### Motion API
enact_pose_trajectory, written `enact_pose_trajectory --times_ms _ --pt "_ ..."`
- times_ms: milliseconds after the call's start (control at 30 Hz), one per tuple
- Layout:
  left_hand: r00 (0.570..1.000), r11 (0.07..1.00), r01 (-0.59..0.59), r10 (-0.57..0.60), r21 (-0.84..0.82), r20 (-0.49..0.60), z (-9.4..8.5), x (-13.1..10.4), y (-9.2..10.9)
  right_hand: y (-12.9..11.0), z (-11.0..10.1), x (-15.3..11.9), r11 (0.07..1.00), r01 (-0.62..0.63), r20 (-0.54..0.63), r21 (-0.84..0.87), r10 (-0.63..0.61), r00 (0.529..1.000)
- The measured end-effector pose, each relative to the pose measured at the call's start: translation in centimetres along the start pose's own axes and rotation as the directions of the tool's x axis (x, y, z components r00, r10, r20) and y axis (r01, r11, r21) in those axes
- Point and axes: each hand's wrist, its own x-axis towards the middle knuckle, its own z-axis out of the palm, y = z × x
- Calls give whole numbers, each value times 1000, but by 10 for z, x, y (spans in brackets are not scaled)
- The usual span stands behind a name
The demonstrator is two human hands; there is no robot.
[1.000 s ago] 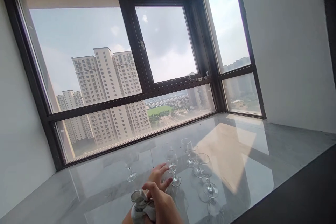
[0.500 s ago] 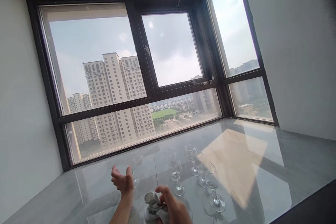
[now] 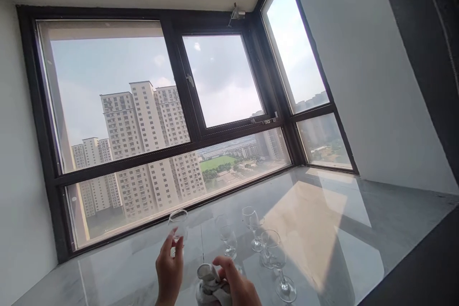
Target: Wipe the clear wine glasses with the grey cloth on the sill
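Note:
At the lower left, my left hand [image 3: 170, 265] pinches a clear stemmed glass [image 3: 178, 218] below its bowl, which stands above my fingertips. My right hand [image 3: 237, 283], low in the middle, is closed on a pale grey-white cloth [image 3: 211, 287], bunched up with a rounded, rim-like top. Whether something is wrapped inside the cloth I cannot tell. Just beyond my right hand, a clear stemmed glass [image 3: 230, 244] stands upright. To the right are more stemmed glasses, among them one farther back [image 3: 255, 229] and one near the front [image 3: 286, 289].
The glasses stand on a glossy grey marble-look sill [image 3: 315, 248] with strong sunlight reflections. Dark window frames [image 3: 172, 150] rise behind it, and a pale wall [image 3: 387, 119] lies to the right. A dark edge [image 3: 419, 267] borders the sill at lower right.
My left hand, open beside the glass before, has closed its fingers on it. The camera has shifted, so the window and glasses sit differently in view. My right hand still holds the cloth.

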Motion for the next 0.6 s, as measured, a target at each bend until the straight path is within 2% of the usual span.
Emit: enact_pose_trajectory --times_ms 33,67,133,167,233,367,467,600 --pt "986 986 -168 168 -8 -1 0 -5 13 -3 -5 1 1000 26 -29 3 -26 999" --pt "942 942 -336 337 -19 12 -1 -11 25 -7 -10 1 999 52 -57 6 -52 997" --pt "803 805 -590 593 -57 59 -1 -23 47 -18 -23 1 995 97 -103 11 -95 990" --pt "741 745 -662 667 -84 80 -2 -28 56 -25 -30 1 994 111 -121 11 -109 987" --pt "666 678 -721 735 -141 129 -3 -36 71 -39 -44 0 990 138 -148 4 -136 980" --pt "577 609 -762 793 -222 194 -5 -43 90 -57 -66 -3 987 148 -190 -66 -158 969" --pt "549 580 -788 814 -209 188 -5 -46 96 -57 -75 -4 993 63 -232 -98 -84 969" --pt "507 544 -811 837 -216 205 -5 -49 98 -51 -85 -4 997 -79 -355 9 77 932"
